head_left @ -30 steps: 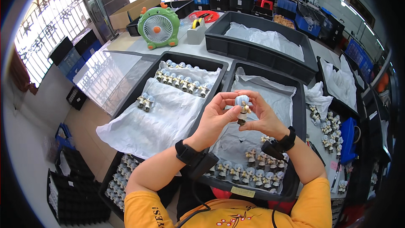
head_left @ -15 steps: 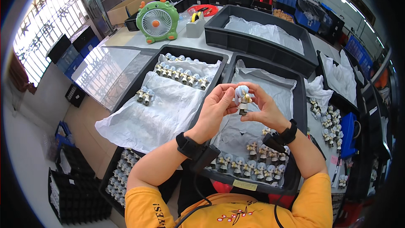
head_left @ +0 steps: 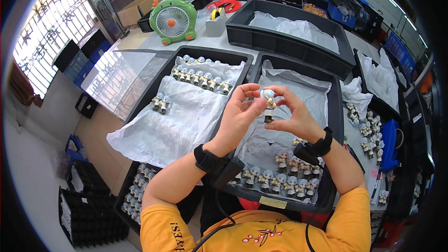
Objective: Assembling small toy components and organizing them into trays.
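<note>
A small figurine (head_left: 269, 107) with pale blue hair and a white-and-gold outfit stands upright between my two hands, over the right-hand black tray (head_left: 337, 107). My left hand (head_left: 239, 115) pinches it from the left, thumb and forefinger at its upper body. My right hand (head_left: 298, 117) curves round its other side, fingers at the head and thumb near the dark base. Similar figurines (head_left: 278, 182) stand in rows at the near end of this tray, on white paper. The left black tray (head_left: 140, 105) holds more figurines (head_left: 198, 78) in rows at its far end, and two (head_left: 161, 102) on the paper.
A green fan (head_left: 172, 21) and a tape dispenser (head_left: 216, 24) stand behind the trays. A larger black bin (head_left: 284, 42) lined with paper lies beyond. More figurines (head_left: 371, 133) lie at the right beside a blue bin (head_left: 390, 145). Another figurine tray (head_left: 135, 191) sits low at left.
The figurine has turned in my hands, showing more of its front. My left thumb has shifted onto its upper body. The view has moved slightly.
</note>
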Available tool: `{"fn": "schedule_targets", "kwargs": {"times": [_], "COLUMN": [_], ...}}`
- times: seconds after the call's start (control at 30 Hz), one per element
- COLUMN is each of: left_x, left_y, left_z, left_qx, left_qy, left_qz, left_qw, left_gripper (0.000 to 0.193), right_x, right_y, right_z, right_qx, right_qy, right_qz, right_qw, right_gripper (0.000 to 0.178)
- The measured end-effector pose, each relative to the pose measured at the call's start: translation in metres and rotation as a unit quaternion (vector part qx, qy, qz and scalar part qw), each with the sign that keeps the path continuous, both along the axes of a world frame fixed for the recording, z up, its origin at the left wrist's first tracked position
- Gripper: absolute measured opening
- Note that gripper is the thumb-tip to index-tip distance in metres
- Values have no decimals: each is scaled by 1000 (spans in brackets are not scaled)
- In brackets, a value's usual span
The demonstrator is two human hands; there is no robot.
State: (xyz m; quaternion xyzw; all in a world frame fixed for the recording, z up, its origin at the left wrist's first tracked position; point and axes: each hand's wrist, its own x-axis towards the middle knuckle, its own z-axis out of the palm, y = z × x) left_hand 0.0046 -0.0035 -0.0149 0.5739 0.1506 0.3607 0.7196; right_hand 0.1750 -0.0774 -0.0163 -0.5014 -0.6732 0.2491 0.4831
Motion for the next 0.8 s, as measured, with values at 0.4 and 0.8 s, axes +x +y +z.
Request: {"fn": "schedule_targets", "kwargs": {"times": [0.4,0.8], "left_x": [0,1], "left_y": [1,2], "left_z": [-5,5], "left_qx": [-93,-203], "left_qy": [-16,-63], "left_qz": [-84,-234], "left_qw": [992,949], "left_gripper": [35,54], "right_x": [-16,-21], "right_y": [-9,-11], "right_z": [12,8], "right_qx": [204,164], "right_qy": [-184,-60], "right_qz": [-113,-50], "right_qw": [955,983], "right_gripper": [69,95]}}
